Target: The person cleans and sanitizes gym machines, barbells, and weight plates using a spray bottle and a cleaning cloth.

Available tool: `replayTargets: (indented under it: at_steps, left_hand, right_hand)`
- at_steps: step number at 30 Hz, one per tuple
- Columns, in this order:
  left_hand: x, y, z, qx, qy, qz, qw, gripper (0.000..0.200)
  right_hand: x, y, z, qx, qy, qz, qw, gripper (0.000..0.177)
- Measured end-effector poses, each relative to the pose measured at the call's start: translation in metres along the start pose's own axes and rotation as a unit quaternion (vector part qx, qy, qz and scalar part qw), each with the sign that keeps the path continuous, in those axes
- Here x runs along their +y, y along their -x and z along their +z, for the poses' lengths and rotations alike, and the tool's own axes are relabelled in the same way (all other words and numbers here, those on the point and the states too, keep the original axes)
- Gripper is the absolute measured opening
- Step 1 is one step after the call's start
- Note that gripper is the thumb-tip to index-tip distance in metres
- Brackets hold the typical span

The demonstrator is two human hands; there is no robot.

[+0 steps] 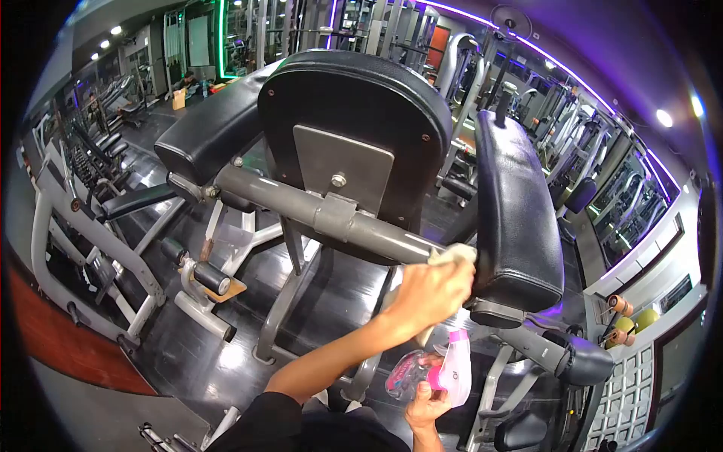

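Observation:
A light-coloured cloth (461, 255) is bunched in the fingers of one hand, which reaches in from the lower left and is my left hand (433, 294). It presses the cloth to the right end of the grey metal tube (279, 197), beside the right black arm pad (520, 211). Lower down, my right hand (428, 407) is wrapped round a pink and white spray bottle (456, 373) with a clear body. The black backrest (346, 98), with a metal plate (343, 162) bolted on its rear, stands above the tube.
A second black arm pad (215, 124) is on the left. Grey machine frames (98, 241) stand at the far left, and a roller pad (587, 360) sticks out at the lower right. Dumbbells (621, 305) are by the right wall.

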State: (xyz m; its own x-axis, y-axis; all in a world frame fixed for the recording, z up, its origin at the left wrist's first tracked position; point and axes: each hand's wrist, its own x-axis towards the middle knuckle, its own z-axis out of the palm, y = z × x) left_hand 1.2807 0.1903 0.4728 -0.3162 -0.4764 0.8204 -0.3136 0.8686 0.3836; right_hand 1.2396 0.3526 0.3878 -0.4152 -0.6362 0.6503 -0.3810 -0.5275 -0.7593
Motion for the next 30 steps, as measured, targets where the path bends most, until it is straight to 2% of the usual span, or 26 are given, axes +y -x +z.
replayTargets:
  at_steps: [3,5,7,8,9,10,11,12,13,14,15,18,20,27,30]
  left_hand:
    - [-0.025,0.023,0.002,0.063,-0.108,0.132,0.983,0.024]
    - [-0.043,0.028,-0.029,0.075,-0.211,0.141,0.964,0.029]
    - [-0.082,0.051,-0.047,0.109,-0.217,0.095,0.965,0.024]
    - [-0.109,0.057,-0.06,0.167,-0.23,0.138,0.949,0.027]
    - [-0.119,0.053,-0.083,0.191,-0.324,0.163,0.912,0.021]
    - [-0.141,0.064,-0.104,0.17,-0.337,0.139,0.915,0.021]
    - [-0.158,0.075,-0.117,0.197,-0.259,-0.01,0.945,0.021]
    - [-0.159,0.062,-0.131,0.284,-0.216,-0.06,0.932,0.019]
    - [-0.171,0.066,-0.142,0.33,-0.189,-0.138,0.914,0.019]
    - [-0.182,0.066,-0.149,0.367,-0.204,-0.15,0.895,0.017]
    - [-0.192,0.062,-0.157,0.387,-0.219,-0.121,0.888,0.017]
    - [-0.204,0.06,-0.157,0.394,-0.246,-0.111,0.879,0.016]
    - [-0.204,0.053,-0.151,0.488,-0.192,-0.165,0.835,0.016]
    - [-0.208,0.032,-0.18,0.54,-0.173,-0.224,0.793,0.018]
    - [-0.21,0.03,-0.174,0.548,-0.168,-0.194,0.796,0.016]
  right_hand:
    - [0.006,0.001,0.001,-0.007,-0.002,-0.001,1.0,0.052]
    - [0.008,-0.001,-0.001,-0.016,0.008,-0.005,1.0,0.052]
    - [0.008,-0.001,0.001,-0.024,0.018,-0.008,1.0,0.052]
    - [0.005,-0.002,0.003,-0.02,0.005,0.004,1.0,0.053]
    - [0.003,-0.003,0.003,-0.015,-0.007,0.015,1.0,0.053]
    - [0.003,-0.004,0.004,-0.015,-0.007,0.013,1.0,0.053]
    - [0.002,-0.005,0.005,-0.013,-0.013,0.014,1.0,0.053]
    - [0.002,-0.005,0.005,-0.012,-0.019,0.017,1.0,0.053]
    - [0.002,-0.005,0.005,-0.014,-0.02,0.017,1.0,0.053]
    - [0.004,-0.006,0.004,-0.02,-0.01,0.013,1.0,0.052]
    - [0.006,-0.006,0.004,-0.027,-0.001,0.007,1.0,0.052]
    - [0.008,-0.009,0.004,-0.027,0.0,-0.006,1.0,0.052]
    - [0.003,-0.011,0.005,-0.026,-0.014,0.002,1.0,0.052]
    - [0.011,-0.003,-0.018,-0.011,0.035,-0.021,0.999,0.053]
    - [0.006,-0.004,-0.022,-0.019,0.04,-0.019,0.999,0.052]
